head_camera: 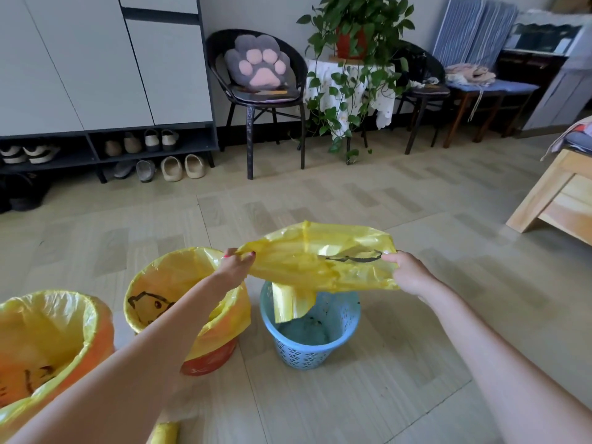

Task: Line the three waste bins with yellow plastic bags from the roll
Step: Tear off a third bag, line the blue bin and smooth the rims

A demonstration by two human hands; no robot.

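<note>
A yellow plastic bag (320,261) is stretched wide above the blue mesh bin (310,344). My left hand (235,265) pinches its left edge and my right hand (407,272) grips its right edge. The bag's folded bottom hangs down into the blue bin. Two orange bins stand to the left, the middle one (211,357) and the near one (102,334), each lined with a yellow bag folded over its rim. The roll of yellow bags (165,433) lies on the floor at the bottom edge, half hidden by my left forearm.
A dark chair (256,91) with a paw cushion, a potted plant (352,59) on a small table and more chairs stand along the far wall. A shoe cabinet (105,91) is at the back left. A wooden furniture corner (557,200) juts in at the right.
</note>
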